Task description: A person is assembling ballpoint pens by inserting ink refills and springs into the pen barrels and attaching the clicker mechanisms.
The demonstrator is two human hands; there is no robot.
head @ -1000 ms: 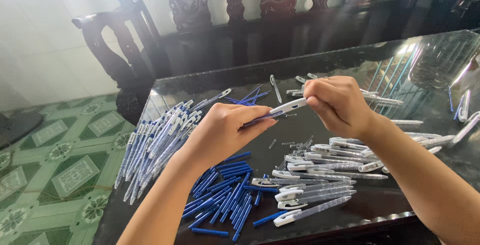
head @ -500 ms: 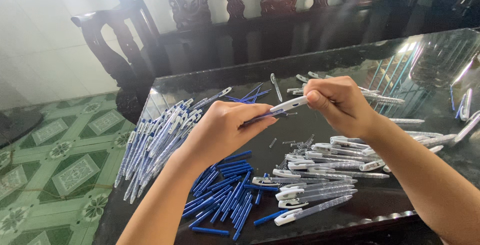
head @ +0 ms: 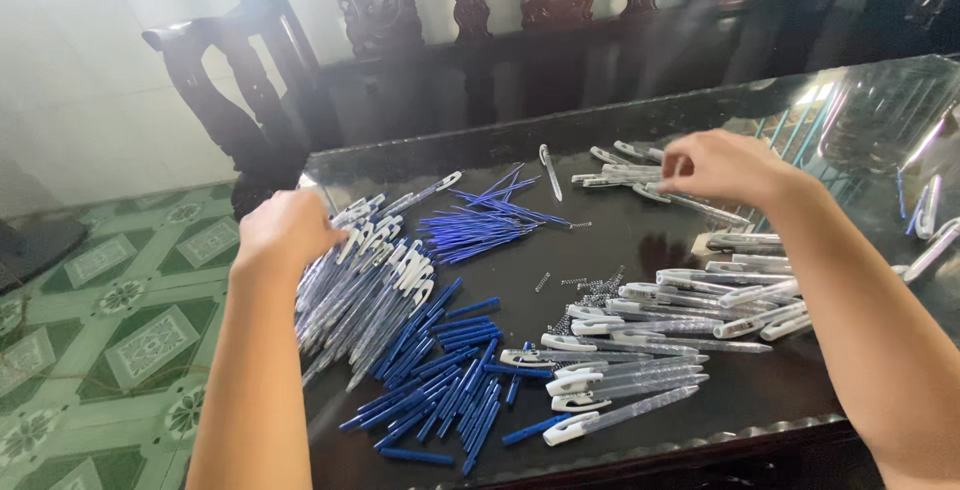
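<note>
The left hand rests curled on a big heap of finished pens near the left edge of the dark glass table; I cannot tell if it holds one. Blue pen insides lie near the front edge. A bare patch sits mid-table, near small springs. The right hand pinches at clear pen tubes far back.

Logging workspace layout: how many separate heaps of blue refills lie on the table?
2: one heap at centre back, one heap near the front edge beside the assembled pens. Some refills may be hidden under those.
</note>
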